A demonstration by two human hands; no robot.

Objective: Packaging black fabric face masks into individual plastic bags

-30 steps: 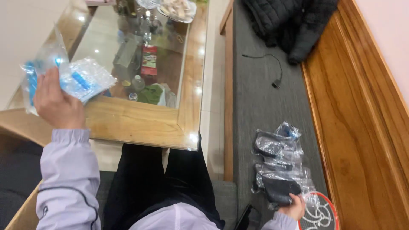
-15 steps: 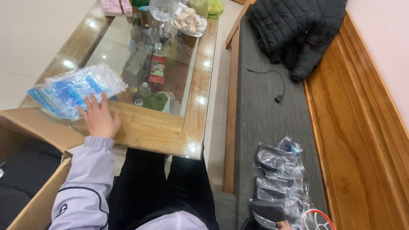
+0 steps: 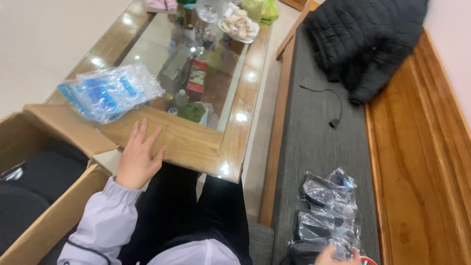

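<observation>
**Plastic-Wrapped Dark Items: Position of Hands and Surroundings**

Plastic-wrapped dark items (image 3: 326, 216) lay in a row on the grey bench cushion (image 3: 314, 147), at the person's right side, close to the lower edge of the view. The right hand (image 3: 338, 256) showed only in part at that edge; its fingertips touched the nearest packet. Whether those fingers were spread or gripping could not be told, since most of the hand was out of view.

The left hand (image 3: 139, 158) extended from a pale lilac sleeve (image 3: 105, 221). It rested palm down against the near wooden edge of the coffee table (image 3: 191, 147), with the fingers straight and slightly spread. It held nothing.

A cardboard box (image 3: 54, 211) stood open just beside the left hand, on the person's left. One flap touched the table corner. Dark contents lay inside the box.

A stack of clear packets with blue contents (image 3: 110, 91) lay on the table's near left corner, apart from the left hand and partly over the glass top.

Farther along, bottles and small cartons were visible through the glass on a lower shelf. A dish of pale rounded items (image 3: 239, 24) and a green bag (image 3: 262, 9) stood at the far end.

A thin black cable (image 3: 333, 105) lay on the cushion midway along the bench. A black quilted jacket (image 3: 368, 39) was bundled at the far end, against the wooden backrest (image 3: 417, 147).
</observation>
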